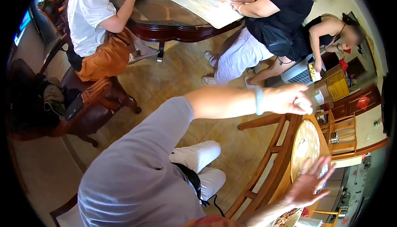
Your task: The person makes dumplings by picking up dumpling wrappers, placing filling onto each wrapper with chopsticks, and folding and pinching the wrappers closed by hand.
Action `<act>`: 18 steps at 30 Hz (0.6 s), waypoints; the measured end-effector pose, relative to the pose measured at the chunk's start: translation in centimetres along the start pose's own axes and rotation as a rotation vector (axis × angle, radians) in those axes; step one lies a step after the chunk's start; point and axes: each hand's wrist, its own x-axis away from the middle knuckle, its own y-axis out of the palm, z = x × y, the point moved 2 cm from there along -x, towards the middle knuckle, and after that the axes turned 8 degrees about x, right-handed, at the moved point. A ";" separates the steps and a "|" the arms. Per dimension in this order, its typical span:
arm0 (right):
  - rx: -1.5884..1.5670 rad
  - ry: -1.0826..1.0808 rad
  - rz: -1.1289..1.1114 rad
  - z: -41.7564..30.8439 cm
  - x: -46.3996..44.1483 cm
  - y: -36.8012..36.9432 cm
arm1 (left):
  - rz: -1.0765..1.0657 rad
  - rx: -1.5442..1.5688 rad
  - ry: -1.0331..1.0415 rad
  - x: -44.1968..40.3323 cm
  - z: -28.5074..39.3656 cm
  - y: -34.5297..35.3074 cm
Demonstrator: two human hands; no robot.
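My left hand [287, 99], with a pale blue band at the wrist, reaches out above the wooden table edge. Its fingers curl around a small white piece of dough [304, 104], whose exact shape is partly hidden. Lower down, my right hand [309, 184] is open, fingers spread, with nothing in it. Near that hand lies a round floured board [306, 138]. A dish of brownish filling [287, 218] shows below my right wrist, partly cut off by the view.
At a dark table [165, 12], a person in white [91, 8] and a person in black [281, 4] work; the latter's hands are on a white floured board [202, 6]. Another person [326, 33] bends at a grey crate [300, 72]. A leather armchair [95, 107] stands left.
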 end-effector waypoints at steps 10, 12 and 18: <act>-0.175 0.443 0.725 6.2 -0.8 -5.1 | 0.147 -0.132 -0.010 -3.0 -1.2 -8.0; -0.088 0.157 0.514 0.3 -6.0 -2.8 | 0.101 -0.177 0.092 -4.7 2.5 -2.2; 0.339 -0.298 -0.098 -8.6 -6.4 2.2 | -0.241 -0.074 0.177 -5.6 5.8 5.4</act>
